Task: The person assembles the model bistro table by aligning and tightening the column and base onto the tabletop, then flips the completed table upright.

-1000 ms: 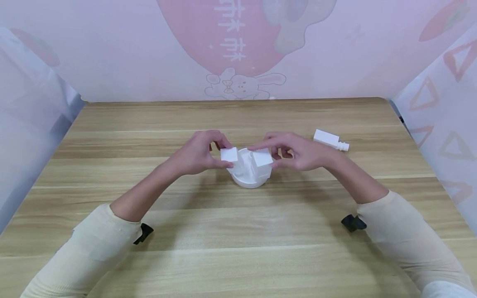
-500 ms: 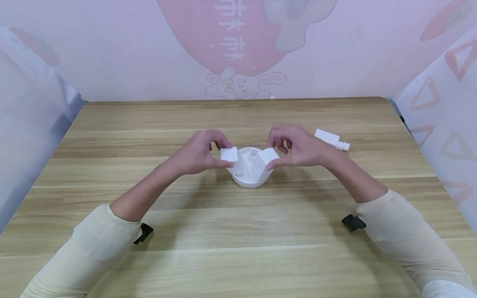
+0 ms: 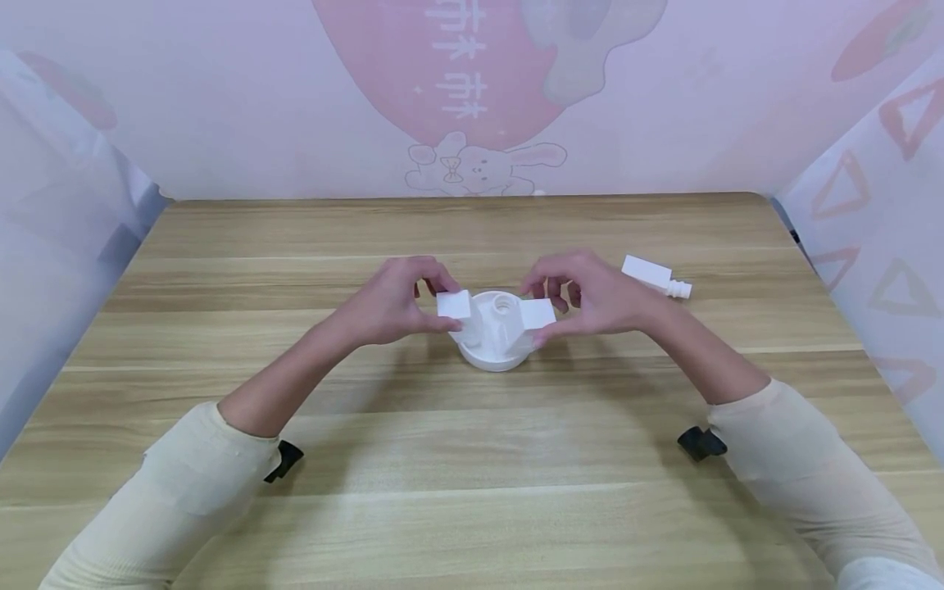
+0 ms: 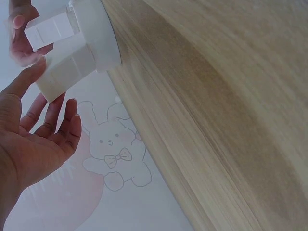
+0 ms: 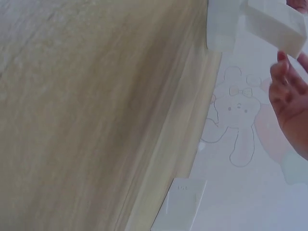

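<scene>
A round white base (image 3: 490, 360) stands mid-table, carrying two upright white rectangular blocks. My left hand (image 3: 398, 303) pinches the left block (image 3: 453, 305) between thumb and fingers. On the base's other side, my right hand (image 3: 583, 295) holds the right block (image 3: 537, 313), thumb at its near side and fingers behind. Between the blocks, toward the back, a round threaded hole (image 3: 504, 304) shows in the base. Both blocks meet the base in the left wrist view; the lower ends of the blocks are hidden there.
Behind my right forearm, a third white block (image 3: 647, 271) lies on the wooden table (image 3: 472, 459), its threaded end (image 3: 679, 288) pointing right. A printed pink-and-white backdrop (image 3: 258, 115) rises along the far edge, with pale sheets at both sides.
The right block has turned on the base, and my right hand shifted with it, uncovering the threaded hole. My left hand and its block stay put.
</scene>
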`<state>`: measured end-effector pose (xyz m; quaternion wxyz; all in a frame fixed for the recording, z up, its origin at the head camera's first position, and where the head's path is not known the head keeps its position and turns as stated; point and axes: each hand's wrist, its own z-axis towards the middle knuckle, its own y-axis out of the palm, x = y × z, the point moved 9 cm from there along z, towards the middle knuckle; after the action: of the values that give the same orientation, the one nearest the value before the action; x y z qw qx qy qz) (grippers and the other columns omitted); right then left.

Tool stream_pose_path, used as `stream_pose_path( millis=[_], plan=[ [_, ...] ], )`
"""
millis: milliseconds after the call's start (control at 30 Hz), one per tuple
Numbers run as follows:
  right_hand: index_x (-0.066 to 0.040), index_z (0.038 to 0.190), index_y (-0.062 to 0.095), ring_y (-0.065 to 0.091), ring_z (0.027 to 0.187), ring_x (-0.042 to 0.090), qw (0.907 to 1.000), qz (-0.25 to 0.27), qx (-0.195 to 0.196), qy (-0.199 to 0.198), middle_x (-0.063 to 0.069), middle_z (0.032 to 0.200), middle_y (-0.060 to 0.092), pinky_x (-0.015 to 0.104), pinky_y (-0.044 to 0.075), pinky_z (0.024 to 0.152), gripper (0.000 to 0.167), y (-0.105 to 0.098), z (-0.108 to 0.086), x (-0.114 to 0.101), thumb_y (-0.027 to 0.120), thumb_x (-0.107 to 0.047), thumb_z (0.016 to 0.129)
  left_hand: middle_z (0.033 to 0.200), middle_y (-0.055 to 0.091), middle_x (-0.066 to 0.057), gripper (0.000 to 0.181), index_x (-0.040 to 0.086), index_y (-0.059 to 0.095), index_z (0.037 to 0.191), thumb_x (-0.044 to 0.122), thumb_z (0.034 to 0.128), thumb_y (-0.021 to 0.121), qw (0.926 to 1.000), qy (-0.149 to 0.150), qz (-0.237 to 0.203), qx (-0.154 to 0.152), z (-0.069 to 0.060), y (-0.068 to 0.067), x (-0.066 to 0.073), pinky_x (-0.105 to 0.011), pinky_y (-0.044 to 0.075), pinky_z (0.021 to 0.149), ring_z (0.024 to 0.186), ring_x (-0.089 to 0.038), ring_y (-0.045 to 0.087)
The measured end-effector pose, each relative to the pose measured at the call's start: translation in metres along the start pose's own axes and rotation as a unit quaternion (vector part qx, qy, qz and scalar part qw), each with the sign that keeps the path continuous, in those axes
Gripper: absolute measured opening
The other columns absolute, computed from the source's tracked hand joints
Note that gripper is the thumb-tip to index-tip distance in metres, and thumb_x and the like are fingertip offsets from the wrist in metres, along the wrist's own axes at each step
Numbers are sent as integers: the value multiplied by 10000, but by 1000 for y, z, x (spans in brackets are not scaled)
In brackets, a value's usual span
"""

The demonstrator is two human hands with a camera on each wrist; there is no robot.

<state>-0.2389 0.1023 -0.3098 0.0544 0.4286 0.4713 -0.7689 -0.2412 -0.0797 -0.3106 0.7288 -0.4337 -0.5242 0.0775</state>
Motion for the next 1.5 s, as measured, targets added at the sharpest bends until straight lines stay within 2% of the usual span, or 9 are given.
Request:
stream_pose_path(
  millis=[133,267,400,533,700,1000,1133,1300,1500],
  plan=[
    [-31,1248,714,544,707,193,9983,342,-440,-199,2,938,640,273,410,548,469,4,-3,0,875,-134,820,948,718,-97,339,-7,741,1011,70,741,930,10000,57,-23,28,1,0,1,-378,462,782,939,-352,640],
    [-9,1276,698,535,727,213,9961,315,-641,-514,7,989,625,289,444,584,436,5,-6,-3,804,-93,861,942,719,-95,332,-7,741,1005,70,742,928,10000,72,-21,33,0,0,2,-400,470,791,931,-341,642],
    [-5,1261,709,546,722,270,9960,437,-644,-440,21,1007,632,305,443,597,419,5,-6,-3,812,-73,860,944,719,-93,341,-7,742,1011,70,738,931,10000,54,-32,29,0,0,2,-438,482,803,930,-326,645],
    [-36,1200,753,559,716,260,9970,586,-465,-194,25,994,650,302,416,587,432,2,-5,-2,897,-81,795,947,718,-90,351,-4,741,1012,70,730,937,10000,28,-33,41,-1,-1,3,-407,472,796,934,-328,645],
    [-107,1043,776,530,688,189,9991,319,-165,-225,-11,863,611,263,367,580,390,1,-2,-2,970,-155,708,946,717,-94,349,-5,739,1008,69,730,936,10000,7,-30,53,-2,-1,3,-401,468,796,940,-342,644],
    [-141,776,585,478,662,139,9992,-317,188,-131,16,693,512,288,371,606,439,12,6,-9,989,-290,684,953,721,-107,341,-11,741,1010,62,737,932,10000,17,-14,53,-1,0,2,-461,482,812,937,-347,639],
    [-105,928,681,501,698,136,9990,-432,-7,-73,45,766,561,347,435,652,435,14,5,-10,981,-313,692,955,718,-100,350,-7,742,1015,71,735,937,10000,-38,26,24,-1,0,2,-419,476,806,942,-346,640],
    [-98,1280,704,541,747,221,9976,71,-551,-422,17,961,610,393,446,652,497,18,-1,-14,868,-205,824,964,715,-97,360,-5,742,1022,80,734,940,9999,-102,36,-7,-2,-1,3,-416,479,813,943,-331,639],
    [-86,1310,701,538,779,287,9906,457,-949,-875,2,1098,603,383,450,642,402,20,-4,-18,717,-129,911,976,717,-97,367,-4,744,1034,88,739,941,9998,-162,78,-29,-1,-1,1,-396,474,810,953,-333,635]
  ],
)
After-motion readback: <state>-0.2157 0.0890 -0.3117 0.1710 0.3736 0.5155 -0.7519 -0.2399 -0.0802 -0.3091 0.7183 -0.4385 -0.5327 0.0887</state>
